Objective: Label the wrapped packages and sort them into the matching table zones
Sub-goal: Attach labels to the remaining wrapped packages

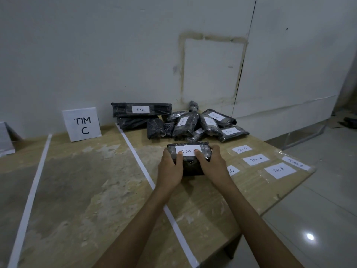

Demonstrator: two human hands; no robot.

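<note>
Desk carries taped zone lines, with a TIM C sign at far left. At far centre lies a pile of wrapped packages. Just near of it sits one package, gripped at either end by the left hand and right hand, thumbs pressing its TIM A label. Recommended: smooth the label outward from its middle, edges flat, before sorting.

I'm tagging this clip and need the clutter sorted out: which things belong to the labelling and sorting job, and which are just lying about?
Job: TIM A package, held by left hand and right hand; pile of wrapped packages; spare labels; TIM C sign; white zone lines.
Lying about: dark object on the floor; stained outline on the wall.
</note>
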